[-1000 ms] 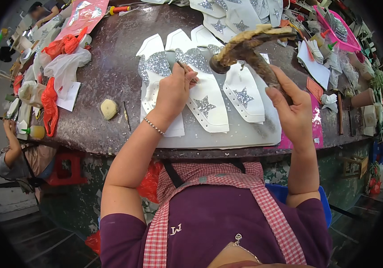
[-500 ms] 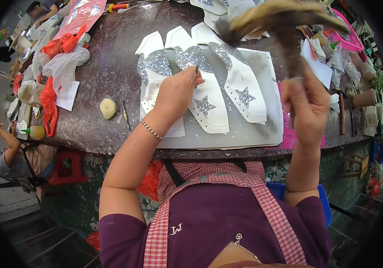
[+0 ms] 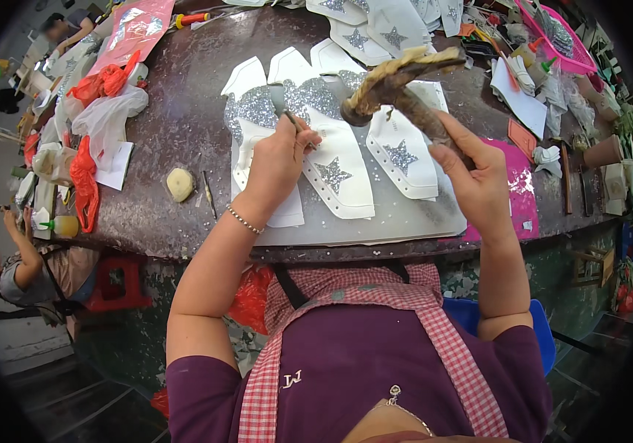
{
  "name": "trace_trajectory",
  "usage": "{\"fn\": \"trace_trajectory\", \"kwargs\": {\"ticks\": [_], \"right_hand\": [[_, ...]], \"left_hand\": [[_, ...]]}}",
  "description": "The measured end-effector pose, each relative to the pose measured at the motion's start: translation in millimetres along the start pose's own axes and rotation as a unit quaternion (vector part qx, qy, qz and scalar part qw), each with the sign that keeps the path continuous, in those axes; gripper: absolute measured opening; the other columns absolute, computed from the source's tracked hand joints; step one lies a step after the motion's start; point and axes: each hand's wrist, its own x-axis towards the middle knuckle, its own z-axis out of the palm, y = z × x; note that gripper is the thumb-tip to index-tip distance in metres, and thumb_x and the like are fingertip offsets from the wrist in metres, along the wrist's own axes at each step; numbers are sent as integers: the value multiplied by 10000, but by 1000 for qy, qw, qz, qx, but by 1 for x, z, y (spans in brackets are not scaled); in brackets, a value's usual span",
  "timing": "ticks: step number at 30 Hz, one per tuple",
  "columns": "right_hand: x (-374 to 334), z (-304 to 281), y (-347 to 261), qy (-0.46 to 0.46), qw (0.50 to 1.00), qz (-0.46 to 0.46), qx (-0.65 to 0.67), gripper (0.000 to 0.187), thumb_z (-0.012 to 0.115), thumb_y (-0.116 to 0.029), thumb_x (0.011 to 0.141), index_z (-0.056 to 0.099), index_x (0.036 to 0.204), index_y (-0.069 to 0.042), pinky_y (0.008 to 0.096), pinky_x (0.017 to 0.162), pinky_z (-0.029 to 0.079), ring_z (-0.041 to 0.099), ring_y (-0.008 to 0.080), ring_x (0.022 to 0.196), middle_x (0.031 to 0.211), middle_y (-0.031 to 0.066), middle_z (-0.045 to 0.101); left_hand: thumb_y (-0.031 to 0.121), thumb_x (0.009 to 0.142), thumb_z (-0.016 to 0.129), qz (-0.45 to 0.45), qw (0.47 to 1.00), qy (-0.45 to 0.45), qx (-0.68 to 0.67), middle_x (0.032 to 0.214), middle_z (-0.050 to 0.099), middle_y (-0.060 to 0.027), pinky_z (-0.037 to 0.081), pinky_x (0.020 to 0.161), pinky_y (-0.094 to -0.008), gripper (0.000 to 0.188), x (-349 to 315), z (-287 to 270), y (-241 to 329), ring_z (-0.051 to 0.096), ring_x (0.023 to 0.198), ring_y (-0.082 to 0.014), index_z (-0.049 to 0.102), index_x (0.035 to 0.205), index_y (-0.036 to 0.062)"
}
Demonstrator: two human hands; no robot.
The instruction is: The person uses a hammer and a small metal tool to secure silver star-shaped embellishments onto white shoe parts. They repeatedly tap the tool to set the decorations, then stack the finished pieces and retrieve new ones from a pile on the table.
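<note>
Pinched in my left hand (image 3: 278,164) is a thin dark metal rod like a hole punch (image 3: 291,118), tilted above the middle white shoe-upper piece (image 3: 347,193), which carries silver glitter and a star. My right hand (image 3: 476,177) grips the handle of a hammer (image 3: 421,111); its worn head, partly wrapped in yellowish material, hangs over the right shoe-upper piece (image 3: 417,176) and hides part of it. A third shoe-upper piece (image 3: 253,111) lies at the left, partly under my left forearm. Small eyelet holes run along the pieces' edges. Beneath them is a grey board (image 3: 324,235).
On the dark table (image 3: 205,96) lie a round pale lump (image 3: 180,184) and a thin metal tool (image 3: 208,195). More white star pieces (image 3: 391,29) are piled at the back. A pink basket (image 3: 582,59) stands far right; plastic bags (image 3: 113,111) lie left. Another person (image 3: 28,258) sits at left.
My right hand has brought the hammer down and to the left. My left hand has shifted slightly left, and the punch now leans more.
</note>
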Motion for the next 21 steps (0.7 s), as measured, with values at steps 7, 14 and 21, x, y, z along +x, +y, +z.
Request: {"fn": "trace_trajectory", "kwargs": {"ticks": [7,14,21], "right_hand": [[-3,5,2,-13,999,13,32,403,681,-52,896,619,1290,4,238,785,496,620,73,877,991,107,736],[3,3,-7,-11,998,26,52,389,677,-62,911,618,1288,14,235,826,485,605,73,914,1039,83,722],[10,5,-21,36,983,-20,180,412,637,-59,947,569,1346,13,178,596,353,449,32,660,806,16,594]], "left_hand": [[69,1012,529,-3,999,-43,-3,924,715,-117,588,809,-295,119,0,-6,-9,705,896,-157,555,993,-46],[55,1002,540,-30,997,-30,-58,914,716,-98,585,804,-292,109,-1,-6,-7,700,890,-147,574,965,-41],[58,923,640,61,993,-24,94,822,708,-120,540,691,-311,80,-1,-12,0,711,773,-203,626,936,-20]]}}
